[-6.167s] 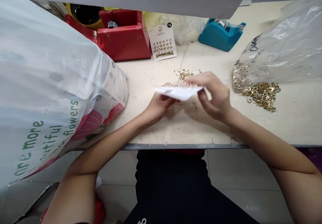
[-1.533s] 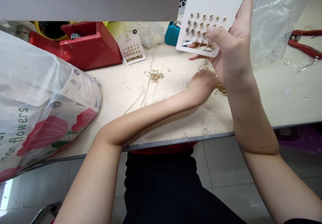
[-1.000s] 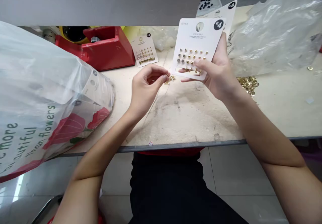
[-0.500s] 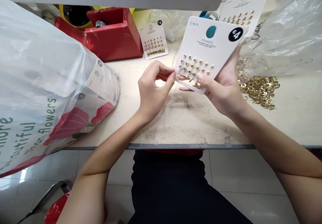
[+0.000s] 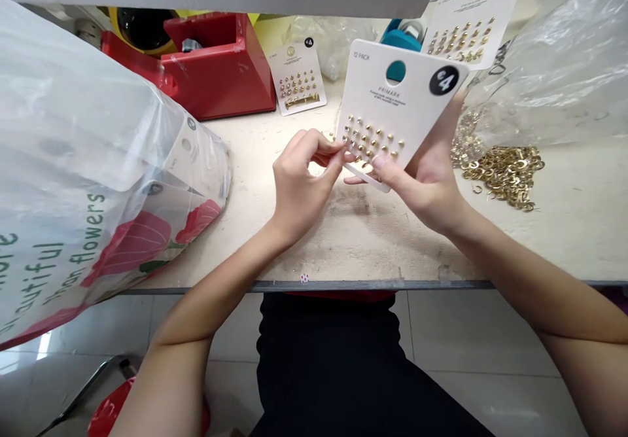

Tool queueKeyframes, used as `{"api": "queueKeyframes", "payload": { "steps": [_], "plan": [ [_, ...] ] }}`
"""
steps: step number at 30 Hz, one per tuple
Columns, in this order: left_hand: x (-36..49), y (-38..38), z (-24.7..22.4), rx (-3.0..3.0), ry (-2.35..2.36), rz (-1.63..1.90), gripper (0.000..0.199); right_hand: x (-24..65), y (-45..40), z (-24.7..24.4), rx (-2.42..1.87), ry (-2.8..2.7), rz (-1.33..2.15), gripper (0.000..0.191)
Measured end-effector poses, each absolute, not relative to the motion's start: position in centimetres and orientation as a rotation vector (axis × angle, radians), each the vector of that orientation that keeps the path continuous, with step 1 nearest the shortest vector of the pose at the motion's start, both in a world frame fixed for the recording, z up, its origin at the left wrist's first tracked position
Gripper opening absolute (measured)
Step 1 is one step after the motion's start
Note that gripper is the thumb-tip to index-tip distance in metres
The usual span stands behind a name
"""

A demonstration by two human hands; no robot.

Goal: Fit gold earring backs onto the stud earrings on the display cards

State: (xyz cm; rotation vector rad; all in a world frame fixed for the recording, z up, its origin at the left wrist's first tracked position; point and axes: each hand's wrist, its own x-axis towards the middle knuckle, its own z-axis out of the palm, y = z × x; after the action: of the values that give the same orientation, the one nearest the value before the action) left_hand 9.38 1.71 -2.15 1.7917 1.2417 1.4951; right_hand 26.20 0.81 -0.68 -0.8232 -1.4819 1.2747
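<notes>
My right hand (image 5: 422,178) grips a white Primark earring card (image 5: 387,84) by its lower right part, tilted up toward me. Rows of gold and silver studs (image 5: 373,139) sit on the card. My left hand (image 5: 304,178) pinches at the card's left edge among the studs. Anything small between those fingertips is hidden. A similar card (image 5: 297,78) lies on the table behind my hands. A third card (image 5: 466,28) with gold studs stands at the top right.
A heap of gold rings (image 5: 505,175) lies at the right, beside a clear plastic bag (image 5: 554,64). A large printed plastic bag (image 5: 98,162) fills the left. A red box (image 5: 220,74) and a teal tape dispenser (image 5: 402,38) stand at the back of the table (image 5: 392,254).
Earlier my hands held a white piece of paper; now they hold the earring card. Since the last frame, the card has tilted slightly and my left fingertips have moved up along its edge.
</notes>
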Motion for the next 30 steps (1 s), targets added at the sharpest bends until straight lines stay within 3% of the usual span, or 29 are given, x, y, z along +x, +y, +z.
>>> {"api": "queueKeyframes", "payload": {
  "steps": [5,13,17,21,30],
  "plan": [
    [9.0,2.5,-2.6,1.625,1.089,1.511,0.011,26.2,1.0,-1.3,-0.755,-1.557,1.239,0.062],
    [8.0,3.8,-2.2,1.009,0.676,1.264,0.027,27.3,1.7,0.8,-0.614,-1.727,1.300,0.054],
    [7.1,4.6,-1.1,0.697,0.654,1.300,0.020,28.3,2.9,1.4,-0.820,-1.729,1.011,0.025],
    [6.4,5.0,0.7,0.270,0.546,1.283,0.035,28.9,4.7,-0.7,-1.183,-1.869,0.654,0.004],
    [6.5,4.2,2.5,0.063,0.534,1.172,0.032,26.3,5.7,-4.3,-1.190,-2.439,0.159,0.015]
  ]
}}
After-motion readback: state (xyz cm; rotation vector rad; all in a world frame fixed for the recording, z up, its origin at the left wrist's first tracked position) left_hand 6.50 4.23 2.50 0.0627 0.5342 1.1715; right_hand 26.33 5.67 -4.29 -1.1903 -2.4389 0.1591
